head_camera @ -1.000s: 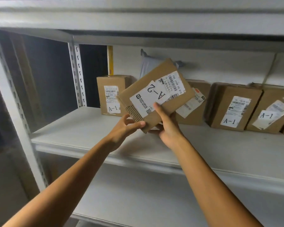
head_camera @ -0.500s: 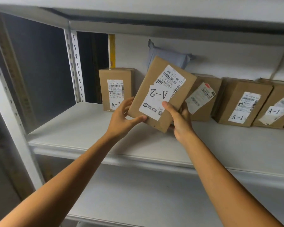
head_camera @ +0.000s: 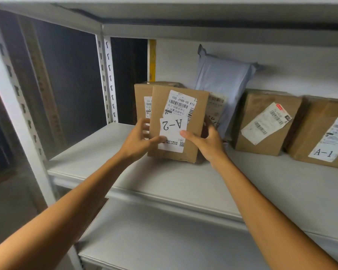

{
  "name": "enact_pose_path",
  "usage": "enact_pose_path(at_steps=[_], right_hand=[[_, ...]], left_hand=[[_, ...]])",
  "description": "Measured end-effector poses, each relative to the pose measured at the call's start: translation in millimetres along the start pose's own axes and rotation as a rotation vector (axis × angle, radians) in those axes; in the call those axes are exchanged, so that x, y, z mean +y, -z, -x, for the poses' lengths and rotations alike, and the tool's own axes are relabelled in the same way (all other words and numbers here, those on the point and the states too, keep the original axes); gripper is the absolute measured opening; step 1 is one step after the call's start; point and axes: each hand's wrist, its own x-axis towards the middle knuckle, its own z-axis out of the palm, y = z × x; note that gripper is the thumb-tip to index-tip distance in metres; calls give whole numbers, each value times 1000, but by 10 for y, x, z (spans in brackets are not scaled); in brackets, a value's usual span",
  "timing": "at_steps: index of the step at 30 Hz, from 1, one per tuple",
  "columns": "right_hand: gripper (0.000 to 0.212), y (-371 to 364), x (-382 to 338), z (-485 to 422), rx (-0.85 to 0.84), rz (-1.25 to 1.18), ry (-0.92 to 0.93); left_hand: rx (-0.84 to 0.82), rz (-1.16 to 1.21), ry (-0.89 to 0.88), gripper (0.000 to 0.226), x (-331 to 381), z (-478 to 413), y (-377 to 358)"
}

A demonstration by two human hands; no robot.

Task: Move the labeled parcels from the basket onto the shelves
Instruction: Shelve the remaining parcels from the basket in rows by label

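A flat brown cardboard parcel (head_camera: 195, 114) stands almost upright on the white shelf (head_camera: 164, 178), its "A-2" label upside down. My left hand (head_camera: 139, 141) grips its left edge with the thumb on the label. My right hand (head_camera: 207, 143) holds its right edge, thumb across the front. Right behind it stands another brown box (head_camera: 141, 98), mostly hidden. The basket is out of view.
A grey poly mailer (head_camera: 226, 84) leans on the back wall. Two brown boxes (head_camera: 265, 121) (head_camera: 324, 133) sit to the right, one marked "A-1". A perforated steel upright (head_camera: 105, 78) stands at the left. A lower shelf (head_camera: 164, 242) lies beneath.
The parcel has turned from tilted to nearly upright and come down until its bottom edge meets the shelf, in front of the left box. Both hands stayed on it.
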Motion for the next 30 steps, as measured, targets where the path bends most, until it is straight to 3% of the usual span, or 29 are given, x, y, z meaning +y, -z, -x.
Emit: enact_pose_path(at_steps=[7, 13, 18, 27, 30], right_hand=[[70, -541, 2, -89, -94, -25, -12], [84, -848, -14, -168, 19, 34, -69], [79, -1025, 25, -190, 116, 71, -63], [92, -1106, -32, -86, 150, 73, -184], [89, -1084, -80, 1, 154, 109, -224]], left_hand=[[38, -33, 56, 53, -277, -62, 479], [-47, 2, 84, 56, -358, -281, 694], [-74, 34, 111, 57, -561, -442, 834], [-127, 28, 73, 58, -603, -394, 889], [-144, -21, 84, 47, -545, -286, 926]])
